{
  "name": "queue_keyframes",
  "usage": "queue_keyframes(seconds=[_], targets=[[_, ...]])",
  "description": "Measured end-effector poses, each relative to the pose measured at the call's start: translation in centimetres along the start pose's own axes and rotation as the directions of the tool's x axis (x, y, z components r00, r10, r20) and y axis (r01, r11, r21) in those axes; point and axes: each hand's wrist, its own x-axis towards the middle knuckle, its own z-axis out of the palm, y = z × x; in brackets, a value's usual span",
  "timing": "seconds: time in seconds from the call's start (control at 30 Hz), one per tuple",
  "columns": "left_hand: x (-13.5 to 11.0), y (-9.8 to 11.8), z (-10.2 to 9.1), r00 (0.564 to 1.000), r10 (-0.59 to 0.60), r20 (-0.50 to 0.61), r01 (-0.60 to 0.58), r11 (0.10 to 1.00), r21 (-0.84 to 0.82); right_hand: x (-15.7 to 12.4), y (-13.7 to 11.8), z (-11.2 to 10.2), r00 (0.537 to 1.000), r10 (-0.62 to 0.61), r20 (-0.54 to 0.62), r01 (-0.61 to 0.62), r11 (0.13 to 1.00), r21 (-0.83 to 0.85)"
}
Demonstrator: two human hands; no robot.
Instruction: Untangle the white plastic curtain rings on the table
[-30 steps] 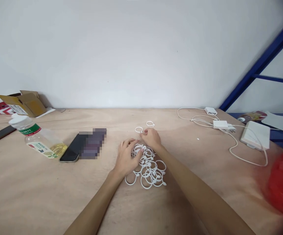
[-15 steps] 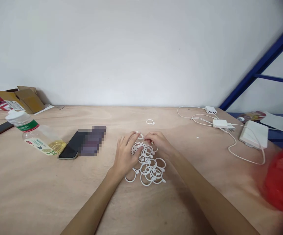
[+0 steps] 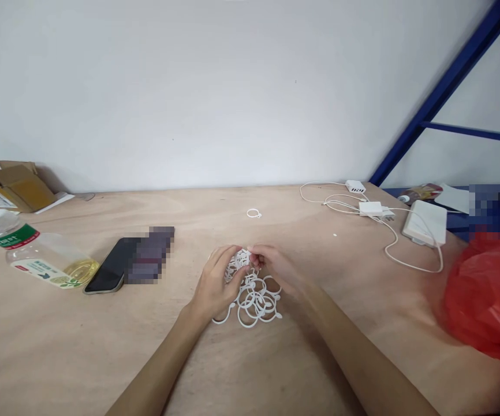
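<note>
Presently: both hands at the ring pile.
Left hand (image 3: pixel 213 286) and right hand (image 3: pixel 276 267) together pinch one white ring (image 3: pixel 242 258) above the tangled rings (image 3: pixel 256 300) (plywood table (image 3: pixel 276 370)).

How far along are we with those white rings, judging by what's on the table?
One small white plastic ring lies alone farther back on the plywood table, apart from the rest. The left hand and right hand pinch a ring at the top of the tangled heap of white rings. Nearly the whole heap is still bunched together.
</note>
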Motion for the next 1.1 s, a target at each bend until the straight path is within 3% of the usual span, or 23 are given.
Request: queue_keyframes(seconds=[0.1,0.27,0.4,0.53,0.63,0.83,0.97,1.1], targets=[[0.0,0.3,0.0,0.998,-0.056,-0.014,0.055,0.998,-0.028,-0.3,-0.2,0.0,0.995,-0.095,-0.037,0.093,0.994,-0.054],[0.2,0.8,-0.1,0.992,-0.127,0.005,0.127,0.987,-0.1,-0.8,0.0,0.1,0.965,-0.262,-0.003,0.26,0.96,-0.106],[0.2,0.9,-0.1,0.984,-0.172,0.055,0.179,0.972,-0.15,-0.7,0.5,0.2,0.892,-0.451,-0.043,0.412,0.848,-0.333],[0.2,0.8,-0.1,0.975,-0.201,0.089,0.216,0.954,-0.208,-0.5,1.2,0.3,0.83,-0.557,-0.027,0.496,0.759,-0.423],[0.2,0.7,-0.2,0.972,-0.212,0.096,0.229,0.944,-0.237,-0.4,1.5,0.5,0.82,-0.57,-0.047,0.499,0.753,-0.428],[0.3,0.2,0.0,0.973,-0.229,0.022,0.229,0.956,-0.181,0.5,1.6,0.2,0.874,-0.481,-0.068,0.425,0.825,-0.372],[0.4,-0.7,0.0,0.978,-0.205,-0.031,0.202,0.975,-0.09,3.2,1.3,-0.8,0.894,-0.433,-0.112,0.335,0.814,-0.474],[0.3,-1.2,0.3,0.978,-0.207,0.004,0.207,0.977,-0.052,7.0,0.9,-2.4,0.88,-0.432,-0.199,0.22,0.741,-0.634]])
